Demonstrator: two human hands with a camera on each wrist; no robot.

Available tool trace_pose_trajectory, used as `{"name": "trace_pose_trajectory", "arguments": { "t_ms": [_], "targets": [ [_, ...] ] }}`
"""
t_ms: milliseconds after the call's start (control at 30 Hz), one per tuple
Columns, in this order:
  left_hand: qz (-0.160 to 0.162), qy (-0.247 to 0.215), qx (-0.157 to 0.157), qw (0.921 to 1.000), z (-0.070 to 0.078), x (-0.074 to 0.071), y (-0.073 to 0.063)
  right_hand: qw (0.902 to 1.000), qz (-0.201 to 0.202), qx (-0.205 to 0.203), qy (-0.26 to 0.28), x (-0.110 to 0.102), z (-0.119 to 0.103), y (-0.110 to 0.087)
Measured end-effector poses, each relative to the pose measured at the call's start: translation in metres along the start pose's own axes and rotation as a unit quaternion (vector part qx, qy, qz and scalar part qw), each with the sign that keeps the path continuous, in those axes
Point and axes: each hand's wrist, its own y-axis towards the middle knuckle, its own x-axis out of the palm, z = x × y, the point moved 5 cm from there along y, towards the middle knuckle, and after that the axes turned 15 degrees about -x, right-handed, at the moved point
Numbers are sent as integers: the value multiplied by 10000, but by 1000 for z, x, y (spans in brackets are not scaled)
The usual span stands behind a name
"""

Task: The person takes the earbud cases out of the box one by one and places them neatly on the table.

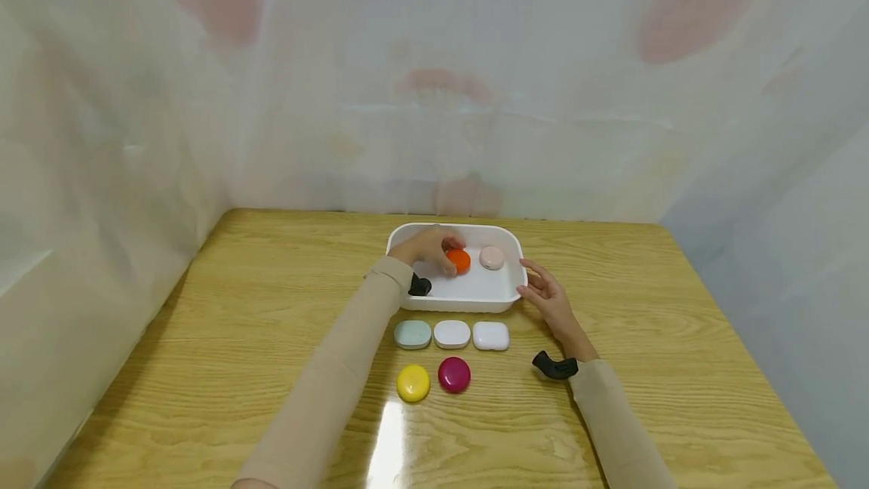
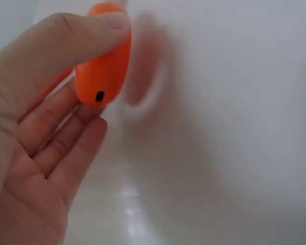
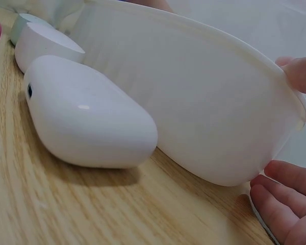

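Note:
Inside the white tray point(image 1: 475, 305), my left hand point(image 1: 431, 247) holds a round orange earbud case point(image 1: 460, 261). In the left wrist view the thumb lies across the orange case point(image 2: 104, 71), with fingers behind it and a small dark port on its lower end. A pale pink case point(image 1: 492, 257) lies to its right on the tray floor. At the tray's right end, my right hand point(image 1: 551, 304) grips the wall. The right wrist view has its thumb point(image 3: 303, 76) at the rim and its other fingers point(image 3: 283, 196) low against the outside.
In front of the tray stands a row: a mint case point(image 1: 413, 334), a white oval case point(image 1: 452, 334) and a white rounded-rectangular case point(image 1: 491, 336). Nearer lie a yellow case point(image 1: 413, 383) and a magenta case point(image 1: 454, 374). Draped sheeting point(image 1: 434, 157) surrounds the wooden table point(image 1: 271, 308).

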Motion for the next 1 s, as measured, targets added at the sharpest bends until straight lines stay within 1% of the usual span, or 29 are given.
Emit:
{"name": "trace_pose_trajectory", "arguments": {
  "t_ms": [100, 200, 300, 433, 533, 667, 800, 933, 1000],
  "targets": [
    [41, 20, 67, 10000, 9, -7, -7, 10000, 7, 25, -31, -1, 0, 0],
    [92, 15, 218, 9997, 19, -14, -14, 9998, 40, 120, -124, -2, 1, 2],
    [55, -71, 415, 9991, 27, -20, -19, 9996, 70, 203, -183, -1, 2, 3],
    [-73, -125, 621, 9980, 34, -26, -26, 9997, 58, 161, -147, -1, 2, 4],
    [-72, -59, 782, 9969, 39, -30, -35, 9999, 45, 127, -89, 0, 3, 3],
    [65, 58, 1038, 9946, 46, -34, -49, 9999, 47, 101, -22, 0, 3, 3],
    [132, 165, 1310, 9912, 54, -33, -64, 10000, 23, 77, -52, 0, 3, 3],
    [36, 268, 1580, 9871, 61, -26, -79, 9999, -1, 84, -103, 0, 3, 3],
    [-40, 260, 1650, 9859, 62, -21, -85, 9999, 5, 91, -116, -1, 4, 3]
  ]
}}
